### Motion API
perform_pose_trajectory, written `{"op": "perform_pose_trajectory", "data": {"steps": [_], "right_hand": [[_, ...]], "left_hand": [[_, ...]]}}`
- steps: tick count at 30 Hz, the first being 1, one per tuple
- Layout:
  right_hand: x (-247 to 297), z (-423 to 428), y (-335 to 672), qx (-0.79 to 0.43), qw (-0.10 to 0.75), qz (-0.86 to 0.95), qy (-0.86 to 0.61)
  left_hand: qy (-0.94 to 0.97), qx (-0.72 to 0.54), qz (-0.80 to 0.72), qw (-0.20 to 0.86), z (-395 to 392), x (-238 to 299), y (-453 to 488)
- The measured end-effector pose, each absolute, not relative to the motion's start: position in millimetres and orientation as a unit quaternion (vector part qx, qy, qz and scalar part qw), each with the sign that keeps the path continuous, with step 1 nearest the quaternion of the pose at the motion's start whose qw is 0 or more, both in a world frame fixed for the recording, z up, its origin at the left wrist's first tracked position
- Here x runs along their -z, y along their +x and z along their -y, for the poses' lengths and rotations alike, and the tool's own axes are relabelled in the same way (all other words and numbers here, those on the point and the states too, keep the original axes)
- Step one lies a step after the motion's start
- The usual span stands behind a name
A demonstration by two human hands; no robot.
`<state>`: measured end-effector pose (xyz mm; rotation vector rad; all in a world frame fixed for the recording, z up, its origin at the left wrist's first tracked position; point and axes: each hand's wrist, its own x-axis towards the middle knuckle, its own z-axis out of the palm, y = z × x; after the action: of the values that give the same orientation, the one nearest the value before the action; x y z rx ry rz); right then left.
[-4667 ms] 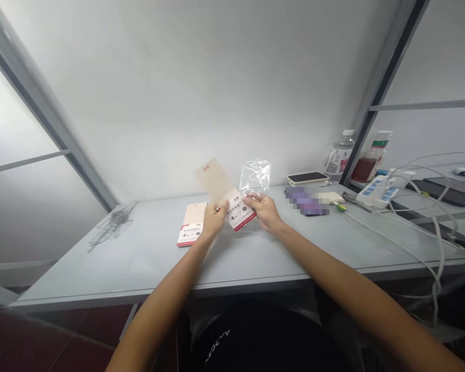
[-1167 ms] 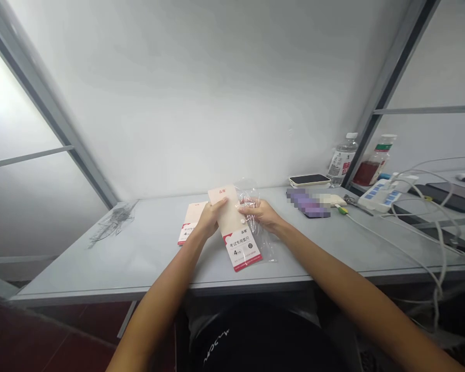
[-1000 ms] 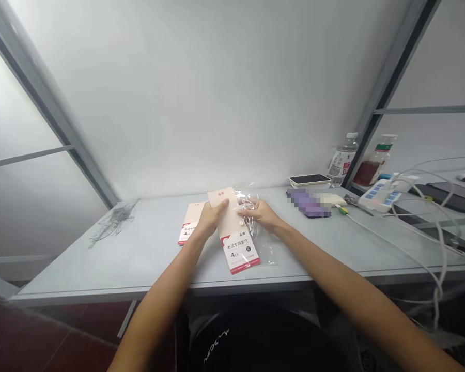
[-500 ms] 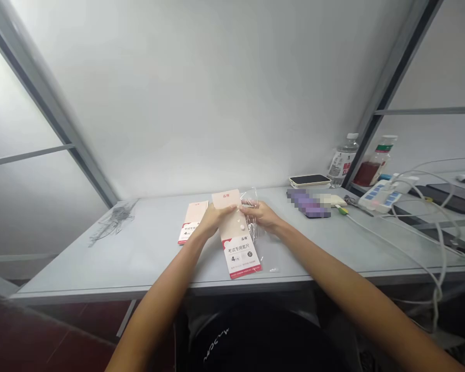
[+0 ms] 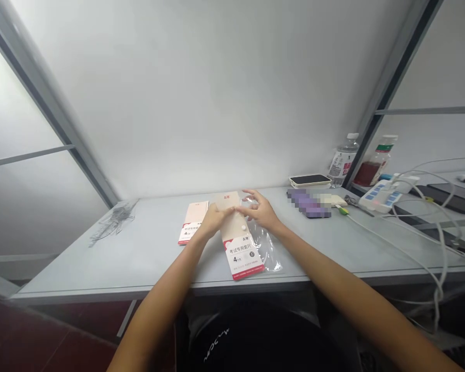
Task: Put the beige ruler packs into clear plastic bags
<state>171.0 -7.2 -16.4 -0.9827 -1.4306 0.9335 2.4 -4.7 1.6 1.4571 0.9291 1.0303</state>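
Grey-white sloped wall [image 5: 178, 93] and metal window frame [image 5: 50, 113] behind a pale desk [image 5: 101, 268]. Down on the upper flap of a cream-and-red exam ruler-set packet [image 5: 241, 256], the left hand [image 5: 215, 219], fingers across the paper, whether gripping or only pressing impossible to tell. Just beside it, the right hand [image 5: 260, 213], raised, fingers spread and curled, holding nothing, above a clear plastic sleeve [image 5: 265, 253]. Hands close together but apart, not clamped on one shared thing. Packet flat on the desk, slightly tilted, near the front edge, a small white round button [image 5: 243, 227] on its flap, sleeve spreading out from under its right side. Just left of the left hand, a second matching packet [image 5: 192, 222]. Farther left, crumpled clear film [image 5: 114, 222]. Off to the right, a pixelated blurred object [image 5: 308, 203], a phone [image 5: 309, 180], a power strip [image 5: 380, 199], white cables [image 5: 411, 243], and two bottles [image 5: 343, 160] against the wall.
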Motion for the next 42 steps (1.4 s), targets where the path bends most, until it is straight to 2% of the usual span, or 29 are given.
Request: {"op": "perform_pose_trajectory", "data": {"steps": [6,18,24,29,35,39,42], "right_hand": [[16.8,4.5,171.7,-0.387,0.578,0.602,-0.392],[18.2,8.6,171.4,-0.394,0.636,0.552,-0.367],[17.3,8.2,169.7,-0.499,0.554,0.555,-0.369],[17.1,7.2,170.7,-0.505,0.540,0.565,-0.367],[16.3,4.8,175.8,-0.566,0.495,0.563,-0.342],[12.9,6.7,178.9,-0.542,0.484,0.584,-0.362],[11.6,8.6,178.6,-0.506,0.460,0.627,-0.372]], "left_hand": [[0.602,-0.438,-0.398,0.536,2.2,0.0,-0.4],[0.556,-0.408,-0.335,0.642,-3.9,4.2,-8.2],[0.492,-0.382,-0.340,0.704,-1.8,-1.2,-7.9],[0.447,-0.374,-0.321,0.747,0.5,-4.9,-8.4],[0.445,-0.375,-0.249,0.774,4.8,-9.4,-5.4],[0.459,-0.381,-0.223,0.771,4.2,-15.7,-9.1],[0.489,-0.386,-0.262,0.737,-0.1,-17.8,-15.5]]}}
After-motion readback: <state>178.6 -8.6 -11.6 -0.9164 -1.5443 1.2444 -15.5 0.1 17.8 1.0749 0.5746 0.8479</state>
